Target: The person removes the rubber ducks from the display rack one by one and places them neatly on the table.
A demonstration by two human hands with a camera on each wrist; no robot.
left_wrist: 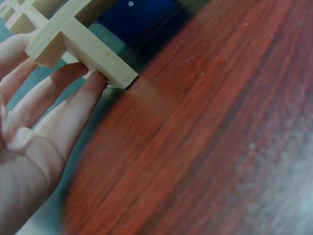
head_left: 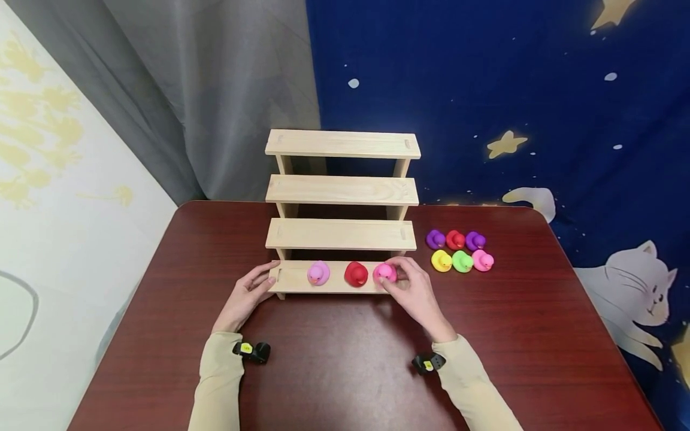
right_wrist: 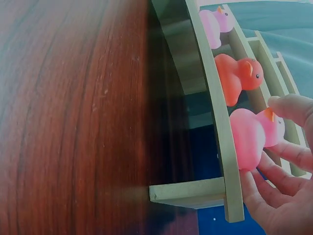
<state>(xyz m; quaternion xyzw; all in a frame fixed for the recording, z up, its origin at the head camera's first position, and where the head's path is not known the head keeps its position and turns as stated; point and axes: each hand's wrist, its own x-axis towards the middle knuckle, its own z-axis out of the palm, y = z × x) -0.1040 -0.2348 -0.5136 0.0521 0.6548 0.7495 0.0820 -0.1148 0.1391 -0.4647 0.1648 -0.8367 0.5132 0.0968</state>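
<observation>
Pink duck (head_left: 384, 273), pinched by the right hand (head_left: 414, 292), is at the right end of the lowest step of a wooden stand (head_left: 342, 190), beside a red duck (head_left: 356, 274) and a lilac duck (head_left: 318, 273), while the left hand (head_left: 244, 297) grips the step's left end above the counter (head_left: 334, 359).

The table (head_left: 334, 359) is shiny and red-brown, with streaky lines and round back corners. Behind the left half of its back edge hangs a gray curtain (head_left: 237, 90) with folds. A dark blue cloth (head_left: 431, 108) hangs behind the right half. It has yellow stars (head_left: 613, 12) and white dots (head_left: 353, 83), and 1 star (head_left: 507, 145) is above the back right corner. A white cat (head_left: 636, 284) with 2 pointy ears is on it, beside the right edge. Past the left edge is a white wall or sheet (head_left: 43, 257) with pale yellow shapes (head_left: 40, 120).
</observation>
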